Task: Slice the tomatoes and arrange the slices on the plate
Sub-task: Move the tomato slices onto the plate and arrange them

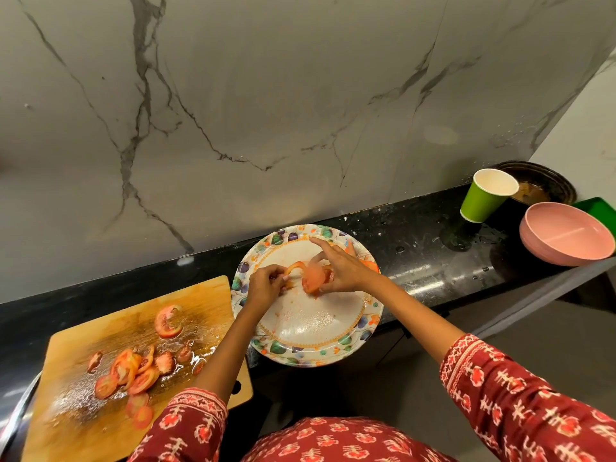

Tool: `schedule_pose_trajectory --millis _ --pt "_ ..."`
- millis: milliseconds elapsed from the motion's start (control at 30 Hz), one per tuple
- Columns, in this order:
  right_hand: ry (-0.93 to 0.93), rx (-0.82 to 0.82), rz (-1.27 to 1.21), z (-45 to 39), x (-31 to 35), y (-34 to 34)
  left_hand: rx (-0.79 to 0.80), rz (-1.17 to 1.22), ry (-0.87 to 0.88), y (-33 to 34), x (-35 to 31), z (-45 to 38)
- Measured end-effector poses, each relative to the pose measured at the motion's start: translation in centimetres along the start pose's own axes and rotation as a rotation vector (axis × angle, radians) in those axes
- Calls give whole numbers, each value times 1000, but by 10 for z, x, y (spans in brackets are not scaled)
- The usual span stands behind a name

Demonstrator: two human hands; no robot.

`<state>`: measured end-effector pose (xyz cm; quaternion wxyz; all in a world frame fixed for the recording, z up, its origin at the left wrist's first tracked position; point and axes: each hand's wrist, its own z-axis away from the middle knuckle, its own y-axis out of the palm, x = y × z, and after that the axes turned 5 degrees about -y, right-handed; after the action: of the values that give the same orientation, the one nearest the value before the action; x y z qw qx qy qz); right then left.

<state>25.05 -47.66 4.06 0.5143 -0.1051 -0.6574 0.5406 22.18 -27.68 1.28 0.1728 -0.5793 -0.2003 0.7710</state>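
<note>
Pinching tomato slices [311, 281] over the floral plate [310, 341], fingers of left hand [265, 285] and right hand [345, 270].

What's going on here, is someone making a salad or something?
A person is laying tomato slices on a patterned plate at the counter's edge. The left hand pinches a thin slice over the plate, and the right hand holds another, blurred slice beside it. Most slices still lie on the wet wooden cutting board to the left.
</note>
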Motion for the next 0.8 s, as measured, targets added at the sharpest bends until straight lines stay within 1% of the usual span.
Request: schedule_pose_trajectory --millis 200,267,433,500,633,700,800 --pt "14 13 58 3 5 3 49 187 -137 0 -3 3" --pt "11 9 51 3 7 4 67 226 -156 1 -4 4" --pt "4 -21 54 2 5 3 58 224 -134 1 -7 4" --pt "6 -20 61 4 4 3 57 214 -90 -1 -9 5" --pt "12 -17 62 4 2 2 129 333 -46 -4 -16 9" --pt "15 -19 57 4 1 2 171 294 -37 -3 -18 9" --pt "15 -23 59 4 1 2 161 69 -20 3 -17 7"
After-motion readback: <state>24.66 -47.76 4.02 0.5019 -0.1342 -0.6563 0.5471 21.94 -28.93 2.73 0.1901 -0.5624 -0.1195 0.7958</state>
